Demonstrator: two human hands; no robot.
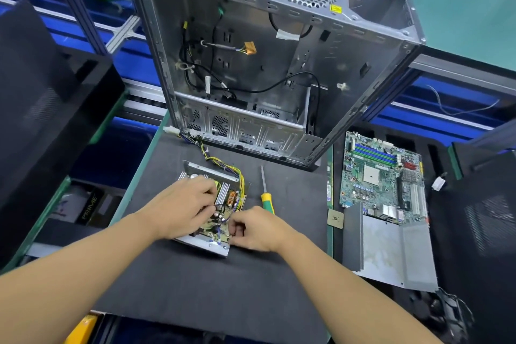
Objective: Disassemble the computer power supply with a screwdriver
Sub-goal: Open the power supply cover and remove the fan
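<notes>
The opened power supply [223,195] lies on the bench's black mat [195,288], just in front of the gutted computer case [279,64], its yellow and black wire bundle [223,167] trailing back to the case's foot. The left hand [184,207] lies over the circuit board, fingers bent down and gripping among the components. The right hand [251,229] has its fingers curled tight, pinching at the power supply's near right corner; what exactly they pinch is hidden. The screwdriver [266,198], green and yellow handled, lies on the mat just right of the unit, touched by neither hand. A motherboard [382,176] and a grey metal cover [391,251] lie further right.
</notes>
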